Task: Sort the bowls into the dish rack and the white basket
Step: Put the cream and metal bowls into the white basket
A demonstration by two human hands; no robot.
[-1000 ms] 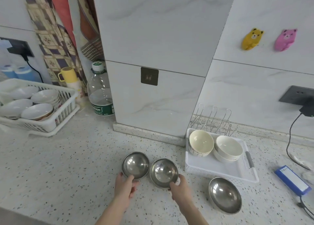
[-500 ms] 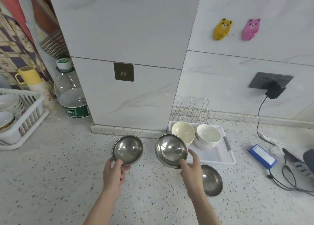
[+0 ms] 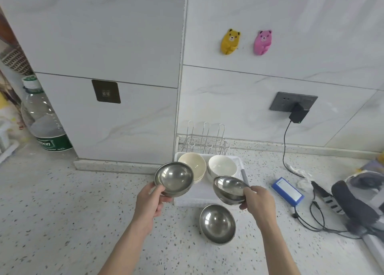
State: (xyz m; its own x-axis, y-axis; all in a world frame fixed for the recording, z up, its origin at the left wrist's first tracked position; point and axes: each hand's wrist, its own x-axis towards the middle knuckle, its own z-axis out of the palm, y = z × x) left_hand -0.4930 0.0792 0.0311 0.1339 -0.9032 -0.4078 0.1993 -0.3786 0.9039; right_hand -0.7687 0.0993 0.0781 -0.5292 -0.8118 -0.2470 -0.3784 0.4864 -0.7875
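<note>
Fingers of left hand (image 3: 150, 200) curled on rim of one steel bowl (image 3: 174, 178), raised over speckled counter (image 3: 62, 212); right hand (image 3: 256, 202) pinching tilted second steel bowl (image 3: 228, 190) above white dish rack (image 3: 207, 200). Two white bowls (image 3: 222, 166) inside rack. Third steel bowl (image 3: 217, 223) on counter in front. Blue box (image 3: 287, 191) and cables (image 3: 311, 218) to right.

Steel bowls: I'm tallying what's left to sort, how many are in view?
3: one in the left hand, one in the right hand, one on the counter. None seems hidden.
</note>
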